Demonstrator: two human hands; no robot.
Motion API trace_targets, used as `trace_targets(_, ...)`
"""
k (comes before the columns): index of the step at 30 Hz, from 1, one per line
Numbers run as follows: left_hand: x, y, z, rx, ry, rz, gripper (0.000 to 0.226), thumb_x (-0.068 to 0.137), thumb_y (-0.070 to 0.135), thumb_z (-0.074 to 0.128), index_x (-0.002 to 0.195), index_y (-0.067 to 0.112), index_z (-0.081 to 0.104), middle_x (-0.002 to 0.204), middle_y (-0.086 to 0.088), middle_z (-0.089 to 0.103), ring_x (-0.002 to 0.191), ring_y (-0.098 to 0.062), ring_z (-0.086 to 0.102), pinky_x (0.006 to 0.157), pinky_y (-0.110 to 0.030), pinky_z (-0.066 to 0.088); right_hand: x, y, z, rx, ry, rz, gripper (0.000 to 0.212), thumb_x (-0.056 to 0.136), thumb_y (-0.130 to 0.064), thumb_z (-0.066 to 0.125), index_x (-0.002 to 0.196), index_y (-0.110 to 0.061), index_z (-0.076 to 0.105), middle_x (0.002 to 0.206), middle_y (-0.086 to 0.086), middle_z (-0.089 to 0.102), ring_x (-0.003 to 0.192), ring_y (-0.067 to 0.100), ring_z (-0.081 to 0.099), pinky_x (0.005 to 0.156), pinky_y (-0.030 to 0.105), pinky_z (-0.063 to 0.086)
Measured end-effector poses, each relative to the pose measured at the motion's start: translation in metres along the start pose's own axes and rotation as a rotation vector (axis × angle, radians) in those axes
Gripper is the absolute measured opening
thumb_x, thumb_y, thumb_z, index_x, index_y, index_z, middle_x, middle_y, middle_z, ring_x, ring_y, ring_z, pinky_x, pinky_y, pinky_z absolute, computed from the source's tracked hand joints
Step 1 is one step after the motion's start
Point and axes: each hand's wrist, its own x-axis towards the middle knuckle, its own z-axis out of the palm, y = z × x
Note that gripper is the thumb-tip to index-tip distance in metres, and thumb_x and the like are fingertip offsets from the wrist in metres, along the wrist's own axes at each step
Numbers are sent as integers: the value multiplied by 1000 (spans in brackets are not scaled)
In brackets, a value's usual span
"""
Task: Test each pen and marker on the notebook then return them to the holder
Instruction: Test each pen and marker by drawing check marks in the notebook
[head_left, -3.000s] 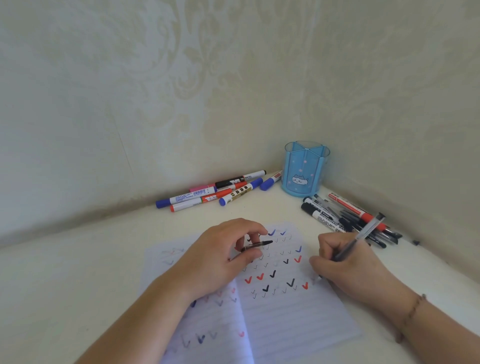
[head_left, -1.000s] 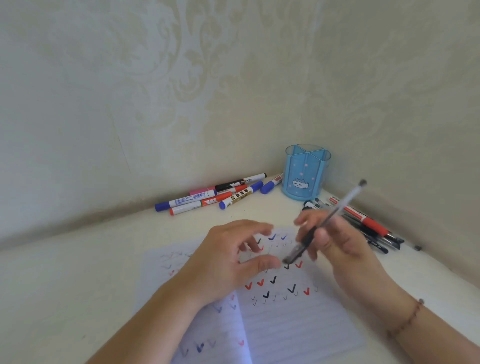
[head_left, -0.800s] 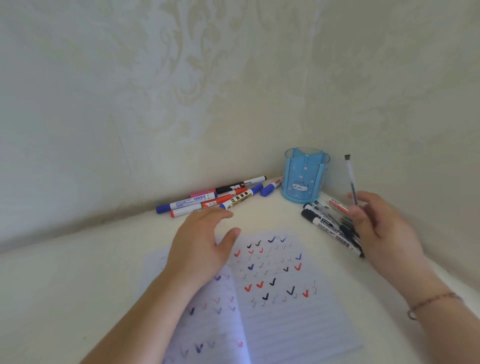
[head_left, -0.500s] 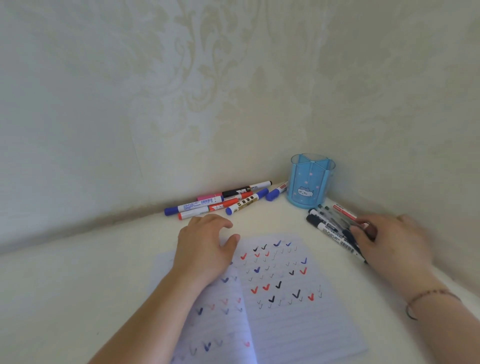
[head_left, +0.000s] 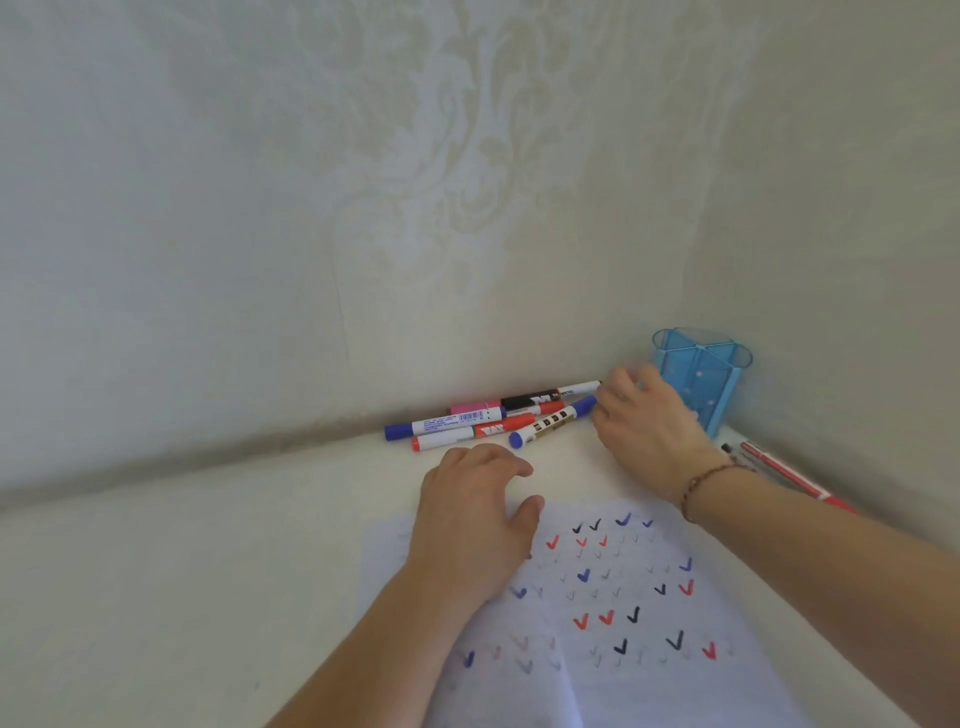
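Notebook (head_left: 597, 597) full of ticks, holder (head_left: 701, 384) beside the right hand (head_left: 649, 421) seemingly empty — that hand's grip unclear, left hand (head_left: 472, 519) relaxed.

Single head-worn wide-angle view, looking forward and down into a wall corner over a pale tabletop (head_left: 156, 597). Close range: both forearms enter from the bottom edge, notebook (head_left: 649, 670) cut off at the bottom. Walls fill the upper half, edges bowed, probably lens distortion. Pen holder (head_left: 719, 387) sits far right in the corner. No second view.
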Motion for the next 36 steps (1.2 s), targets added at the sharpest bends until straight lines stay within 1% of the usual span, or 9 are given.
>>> trace_targets(4,-1,-3,1,-16,34,24,34,92,45,58,125,37,59,134,20,51,128,-3,39,106,-19,25,26,-3,8,-112,11,-54,22,91,-21,48,109,-13,59,104,4,63,105,30,43,83,41,32)
trace_targets(16,-2,1,-2,-49,1,15,31,93,44,57,123,37,59,132,20,54,124,-2,41,105,-19,27,25,-5,28,20,125,-154,17,84,-19,65,101,-14,65,89,1,67,98,28,49,88,42,31)
trace_targets(19,-2,1,-2,-75,-3,3,29,93,43,57,121,36,60,128,19,56,122,-2,42,106,-20,30,23,2,39,40,308,-114,11,72,-5,63,76,-15,69,65,0,58,77,26,51,74,39,29)
trace_targets(21,-2,2,-3,-88,-8,-5,28,93,43,57,120,36,61,128,19,57,121,-2,43,106,-20,31,18,3,48,86,430,-93,31,75,3,40,74,-12,67,66,3,54,72,27,51,72,39,31)
trace_targets(23,-2,3,-4,-97,-21,-20,28,94,43,56,120,36,61,127,20,57,121,-2,44,107,-21,32,9,4,49,94,542,-60,36,76,5,31,75,-10,63,71,5,54,73,28,52,71,41,35)
trace_targets(25,-1,5,-4,-119,-22,-26,26,94,45,55,117,36,63,124,20,59,118,-2,47,108,-25,35,-1,7,45,146,650,28,23,78,6,45,76,-11,61,72,5,54,71,28,52,68,40,36)
trace_targets(28,-1,3,-3,-281,23,6,28,95,49,50,103,33,70,108,20,67,105,-1,56,98,-32,47,-26,12,27,349,855,167,4,86,-10,66,82,-12,66,77,3,63,68,28,58,63,38,33)
trace_targets(32,-6,8,-6,-466,-12,71,59,92,69,29,95,32,74,95,16,72,94,2,61,87,-27,49,-72,1,-22,447,1119,158,11,83,-25,76,86,-15,74,80,-2,71,69,26,65,57,35,37)
trace_targets(36,-8,12,-10,-614,-30,39,57,87,74,31,70,35,69,67,7,64,68,-9,59,70,-34,48,-92,-25,-40,478,1226,15,19,78,-21,79,93,-12,70,78,2,69,73,28,63,55,34,33)
